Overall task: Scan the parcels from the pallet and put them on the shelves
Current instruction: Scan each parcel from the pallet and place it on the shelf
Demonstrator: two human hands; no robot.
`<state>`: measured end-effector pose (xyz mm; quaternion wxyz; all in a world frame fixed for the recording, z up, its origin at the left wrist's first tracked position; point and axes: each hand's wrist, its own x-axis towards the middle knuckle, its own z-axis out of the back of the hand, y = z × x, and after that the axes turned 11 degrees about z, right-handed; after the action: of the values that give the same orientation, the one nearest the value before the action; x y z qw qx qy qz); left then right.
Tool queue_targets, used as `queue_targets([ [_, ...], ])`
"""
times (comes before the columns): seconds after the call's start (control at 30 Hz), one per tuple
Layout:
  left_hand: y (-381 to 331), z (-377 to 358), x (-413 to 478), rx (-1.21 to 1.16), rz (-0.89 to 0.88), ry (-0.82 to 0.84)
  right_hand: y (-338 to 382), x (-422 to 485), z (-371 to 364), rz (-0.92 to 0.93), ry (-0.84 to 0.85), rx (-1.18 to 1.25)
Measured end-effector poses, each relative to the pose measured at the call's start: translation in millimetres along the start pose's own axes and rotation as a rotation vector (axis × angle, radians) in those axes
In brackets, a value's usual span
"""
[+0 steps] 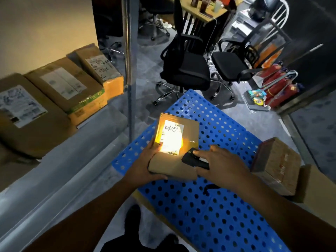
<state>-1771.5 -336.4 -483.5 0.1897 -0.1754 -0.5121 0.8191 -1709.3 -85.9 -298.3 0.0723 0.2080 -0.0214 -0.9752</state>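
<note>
Our left hand (pixel 147 165) grips the parcel (pixel 189 131), long axis pointing away; our right hand (pixel 218 165) clasps the scanner (pixel 194 159); shelf (pixel 54 168) lies left.

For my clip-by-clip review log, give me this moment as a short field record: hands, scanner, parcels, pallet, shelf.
Left hand: grips the near-left corner of the parcel
Right hand: holds the scanner, pointed at the label
Label: brightly lit
Pallet: blue, perforated; second parcel at its right side
Shelf: three parcels, labels up
Stage: scanning; parcel not yet shelved
</note>
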Motion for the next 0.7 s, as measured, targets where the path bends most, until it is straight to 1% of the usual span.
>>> queue_targets([
  [0.17, -3, -2, -4, 0.014, -0.013, -0.03, -11, -15, 7, 0.04, -0.004, -0.071],
  [0.23, -7, -4, -6, 0.04, -0.002, -0.053, -17, -22, 5, 0.06, -0.003, -0.058],
  [0.37, -17, -15, -25, 0.04, 0.033, -0.111, -43, -32, -12, 0.051, -0.025, 0.179],
  [0.47, -28, -33, -59, 0.008, 0.065, -0.172, -65, -35, -33, 0.064, -0.005, 0.221],
  [0.57, -35, -60, -105, -0.032, 0.122, -0.276, -72, -41, -60, 0.162, 0.024, 0.318],
  [0.7, -36, -86, -176, -0.029, 0.228, -0.457, -50, -47, -82, 0.308, 0.004, 0.428],
])
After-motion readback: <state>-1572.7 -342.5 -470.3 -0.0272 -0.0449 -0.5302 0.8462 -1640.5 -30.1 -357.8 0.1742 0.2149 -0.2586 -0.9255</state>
